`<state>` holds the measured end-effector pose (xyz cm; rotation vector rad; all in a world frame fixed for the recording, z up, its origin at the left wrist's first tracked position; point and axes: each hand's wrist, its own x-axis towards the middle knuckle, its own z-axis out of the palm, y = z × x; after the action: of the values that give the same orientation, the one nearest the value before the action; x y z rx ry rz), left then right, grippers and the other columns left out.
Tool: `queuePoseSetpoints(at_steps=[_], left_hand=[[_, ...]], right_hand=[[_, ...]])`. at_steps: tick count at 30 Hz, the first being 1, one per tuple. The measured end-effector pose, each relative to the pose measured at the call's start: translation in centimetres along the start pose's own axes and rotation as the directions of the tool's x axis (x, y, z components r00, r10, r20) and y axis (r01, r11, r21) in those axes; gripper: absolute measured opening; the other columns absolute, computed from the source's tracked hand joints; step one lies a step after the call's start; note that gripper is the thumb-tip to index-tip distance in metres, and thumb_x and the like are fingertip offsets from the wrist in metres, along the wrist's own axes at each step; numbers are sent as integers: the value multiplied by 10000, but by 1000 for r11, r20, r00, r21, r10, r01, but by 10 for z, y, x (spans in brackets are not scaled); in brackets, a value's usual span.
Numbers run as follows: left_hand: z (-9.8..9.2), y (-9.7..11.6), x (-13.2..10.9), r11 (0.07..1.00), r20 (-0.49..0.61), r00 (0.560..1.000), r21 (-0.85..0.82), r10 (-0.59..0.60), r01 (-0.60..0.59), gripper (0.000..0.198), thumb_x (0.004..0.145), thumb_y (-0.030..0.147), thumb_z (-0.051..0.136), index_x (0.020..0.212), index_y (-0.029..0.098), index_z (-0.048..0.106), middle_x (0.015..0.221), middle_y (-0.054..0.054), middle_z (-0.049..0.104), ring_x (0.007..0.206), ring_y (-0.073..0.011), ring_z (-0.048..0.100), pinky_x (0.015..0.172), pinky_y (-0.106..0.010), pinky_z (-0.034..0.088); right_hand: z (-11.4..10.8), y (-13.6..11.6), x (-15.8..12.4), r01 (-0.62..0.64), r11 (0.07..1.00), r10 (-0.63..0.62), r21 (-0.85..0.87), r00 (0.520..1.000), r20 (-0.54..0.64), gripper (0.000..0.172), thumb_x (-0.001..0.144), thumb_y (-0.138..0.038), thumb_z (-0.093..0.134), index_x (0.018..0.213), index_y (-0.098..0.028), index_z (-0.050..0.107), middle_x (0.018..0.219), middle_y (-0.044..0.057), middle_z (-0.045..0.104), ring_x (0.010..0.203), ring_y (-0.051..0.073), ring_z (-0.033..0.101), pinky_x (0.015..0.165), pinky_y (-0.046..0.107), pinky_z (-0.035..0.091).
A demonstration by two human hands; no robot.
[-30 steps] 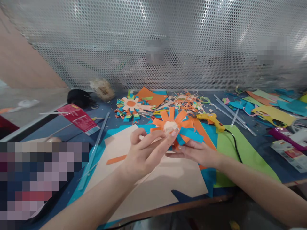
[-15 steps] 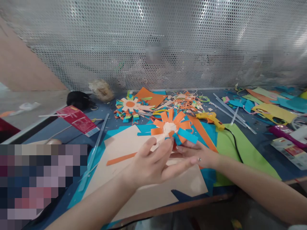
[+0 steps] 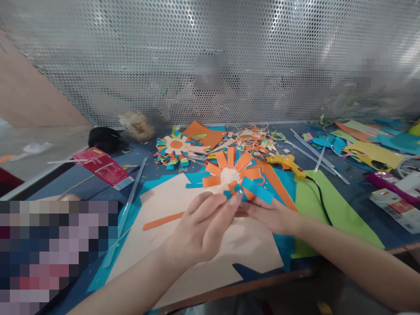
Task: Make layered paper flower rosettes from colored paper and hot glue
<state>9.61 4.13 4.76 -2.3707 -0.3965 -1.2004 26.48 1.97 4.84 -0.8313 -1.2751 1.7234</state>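
Observation:
An orange paper flower (image 3: 231,176) with looped petals, a pale round centre and blue strips on its near side is held above the sheets. My right hand (image 3: 271,215) supports it from below at the right; its fingertips are partly hidden behind the petals. With thumb and fingers closed, my left hand (image 3: 210,227) pinches at the blue paper strip (image 3: 244,194) on the flower's near edge. Under both hands lies a large pale paper sheet (image 3: 167,258). Left of my left hand is a loose orange strip (image 3: 163,220) on that sheet.
A finished-looking flower (image 3: 176,145) and a heap of paper scraps (image 3: 254,139) lie behind. To the right are a yellow glue gun (image 3: 288,165), its black cord and a green sheet (image 3: 331,214). A red packet (image 3: 103,167) and clear glue sticks (image 3: 323,157) lie around. A perforated metal screen (image 3: 262,57) stands behind.
The fingers of my left hand, spread before, have closed in a pinch on the blue strip at the flower's near edge. My right hand stays under the flower.

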Motion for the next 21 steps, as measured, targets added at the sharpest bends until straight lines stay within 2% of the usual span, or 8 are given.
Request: queuePoseSetpoints(at_steps=[4,7,10,12,13,16,18,21], left_hand=[[-1,0,7,928,115,947,-193,-300,318,124,755,106,583,829,203,603,704,11,627,671,-118,561,688,-265,474],[-4,-5,11,855,84,897,-276,-434,440,104,738,136,619,776,232,605,712,27,627,658,-114,569,722,-288,485],[-4,-14,11,746,62,827,-396,-559,535,220,740,155,625,935,245,574,687,26,625,735,-149,590,741,-336,499],[-3,-21,9,736,31,807,-391,-589,552,219,746,175,625,946,249,578,767,7,635,753,-157,597,740,-348,506],[-3,-24,8,766,8,819,-346,-574,541,173,749,189,625,908,249,597,859,-8,635,740,-152,599,735,-346,508],[-3,-28,7,887,-11,897,-159,-441,434,35,764,228,617,794,239,630,1058,-26,594,690,-126,599,690,-325,499],[-4,-27,7,942,22,945,-84,-325,326,92,780,204,600,864,236,621,980,-25,632,697,-130,605,658,-310,480],[-5,-23,6,986,10,986,20,-167,167,330,781,118,588,1090,216,528,840,-23,678,721,-146,616,640,-300,449]], right_hand=[[-3,4,0,62,995,-67,-77,995,-71,424,708,-500,594,1045,-244,605,1120,13,605,1123,190,510,1029,397,340],[-1,-1,-1,46,999,-46,-9,998,-31,467,706,-492,601,1109,-257,567,1162,6,584,1087,184,540,994,399,385],[3,-5,-3,17,1000,-17,10,1000,26,486,722,-483,589,1158,-274,535,1187,-1,568,1060,176,564,982,380,401],[3,-5,-3,8,1000,-7,-13,998,62,473,746,-483,562,1172,-280,527,1191,-4,566,1036,166,581,993,363,390],[3,-4,-3,12,1000,-10,-24,997,77,473,757,-483,549,1182,-276,519,1200,-1,559,1029,163,586,997,358,387],[3,-2,-3,63,996,-56,-62,993,108,482,786,-465,521,1221,-261,478,1241,11,526,1028,152,586,995,341,392],[3,-1,-3,90,992,-79,-89,989,123,503,800,-455,506,1258,-260,431,1253,19,511,1049,151,572,984,330,404],[1,0,-4,118,983,-101,-137,986,131,495,818,-444,484,1274,-269,400,1215,16,533,1081,150,544,947,315,434]])
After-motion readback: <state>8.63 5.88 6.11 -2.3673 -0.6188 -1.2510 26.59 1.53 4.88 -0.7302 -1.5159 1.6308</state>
